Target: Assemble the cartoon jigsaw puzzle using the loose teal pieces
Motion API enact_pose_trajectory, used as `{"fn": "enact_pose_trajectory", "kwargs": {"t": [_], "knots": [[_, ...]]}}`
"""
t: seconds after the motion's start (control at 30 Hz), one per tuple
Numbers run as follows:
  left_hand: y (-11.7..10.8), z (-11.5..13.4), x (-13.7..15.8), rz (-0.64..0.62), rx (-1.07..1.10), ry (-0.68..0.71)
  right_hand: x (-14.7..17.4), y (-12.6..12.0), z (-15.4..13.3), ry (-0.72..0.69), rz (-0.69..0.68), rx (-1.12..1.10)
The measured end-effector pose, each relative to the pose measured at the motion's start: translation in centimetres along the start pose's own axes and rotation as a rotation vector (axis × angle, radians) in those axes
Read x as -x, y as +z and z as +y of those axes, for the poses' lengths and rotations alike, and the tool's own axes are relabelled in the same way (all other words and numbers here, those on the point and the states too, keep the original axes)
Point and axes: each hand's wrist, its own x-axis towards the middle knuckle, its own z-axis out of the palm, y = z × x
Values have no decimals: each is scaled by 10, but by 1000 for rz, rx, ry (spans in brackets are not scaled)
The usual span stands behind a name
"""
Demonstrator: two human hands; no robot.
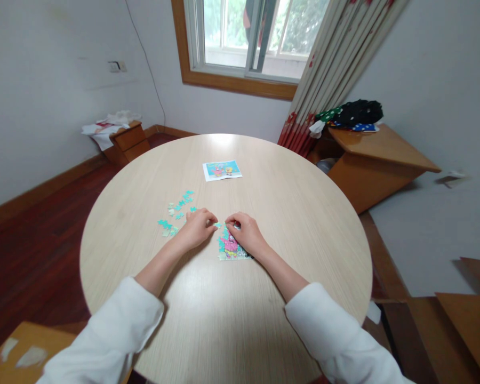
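White sleeves (104,325) come nearest, over the round desk (224,320); beyond them lies the part-built puzzle (229,248), its pink figure's head pointing away from the wearer, its long axis uncertain under the right hand (245,232); that hand's fingers bunch at the far edge, but I cannot tell whether they grip anything; just beside, the left hand (199,228) pinches a small piece (218,226), probably light, stiff card, best held by its edges; loose pieces (165,224) lie farther left; beyond sits a picture sheet (224,170).
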Motion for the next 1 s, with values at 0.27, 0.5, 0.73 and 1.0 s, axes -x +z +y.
{"fn": "enact_pose_trajectory", "kwargs": {"t": [0.27, 0.5, 0.73, 1.0], "knots": [[1, 0, 1, 11, 26, 13, 1, -1, -1, 21, 10, -49], [3, 4, 1, 9, 5, 15, 2, -4, -2, 94, 87, -191], [5, 5, 1, 25, 12, 23, 2, -5, -2, 92, 97, -210], [6, 5, 1, 39, 21, 28, 2, -5, -2, 83, 83, -207]]}}
